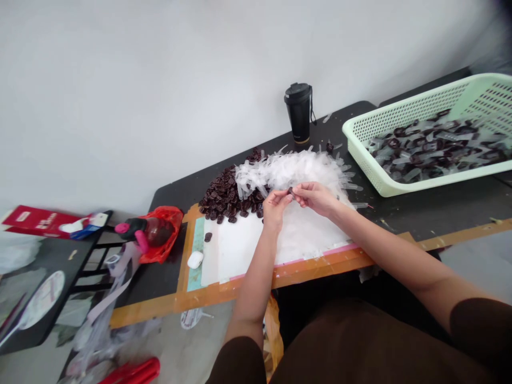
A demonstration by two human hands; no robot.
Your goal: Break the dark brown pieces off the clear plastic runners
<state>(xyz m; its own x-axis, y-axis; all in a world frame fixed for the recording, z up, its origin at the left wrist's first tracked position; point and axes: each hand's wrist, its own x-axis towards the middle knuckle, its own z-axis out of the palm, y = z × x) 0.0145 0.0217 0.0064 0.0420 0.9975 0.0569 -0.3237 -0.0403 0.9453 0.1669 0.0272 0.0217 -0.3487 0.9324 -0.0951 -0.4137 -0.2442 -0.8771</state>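
My left hand and my right hand meet over the white work sheet, fingertips pinched together on a small dark brown piece. Its exact kind is too small to make out, and the fingers cover part of it. Just beyond my hands lies a heap of whitish translucent strips. To its left spreads a pile of similar glossy dark brown pieces. One loose dark piece sits apart on the sheet's left side.
At the right stands a pale green basket holding many dark pieces with clear strips. A black lidded tumbler is behind the strips. Left are a white rounded case, a red plastic bag with a bottle, and a red box.
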